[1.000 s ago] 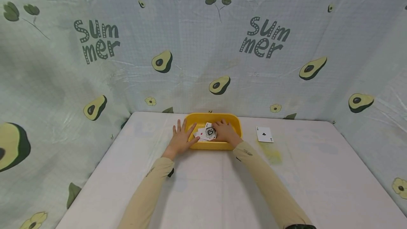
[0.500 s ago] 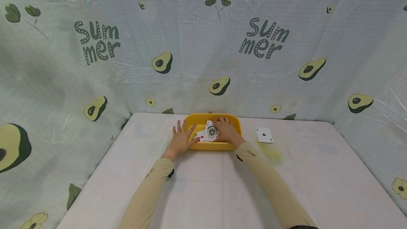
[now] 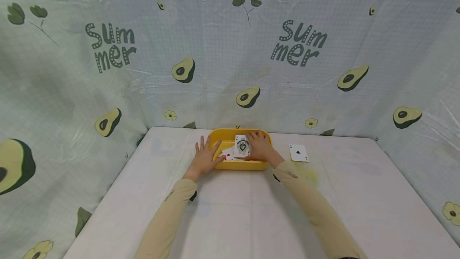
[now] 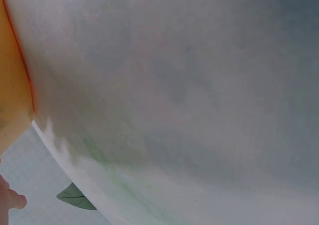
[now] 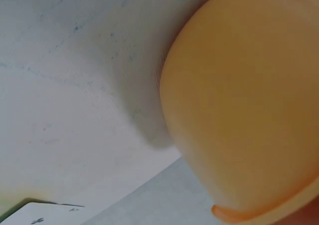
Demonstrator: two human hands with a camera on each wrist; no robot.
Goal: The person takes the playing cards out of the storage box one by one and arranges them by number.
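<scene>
A yellow plastic tray [image 3: 240, 165] stands at the far edge of the table in the head view. Inside it my right hand [image 3: 261, 146] pinches a playing card [image 3: 242, 147], an ace with an ornate black emblem, face up at its right edge. Under and left of that card lie other playing cards [image 3: 228, 156], one with a red diamond showing, partly covered. My left hand [image 3: 203, 159] rests with spread fingers at the tray's left end, the thumb over the near rim. The left wrist view catches only a fingertip [image 4: 15, 200] beside the tray wall [image 4: 12, 80].
An ace of clubs [image 3: 298, 153] lies face up on the table right of the tray; its corner [image 5: 47, 216] shows in the right wrist view. The white-covered table [image 3: 226, 219] meets a printed cloth backdrop [image 3: 215, 43] right behind the tray. A yellowish stain [image 3: 309, 176] marks the cover.
My right hand has shifted slightly right within the tray, drawing the ornate ace up and right off the other cards and turning it straighter. The left hand has stayed put.
</scene>
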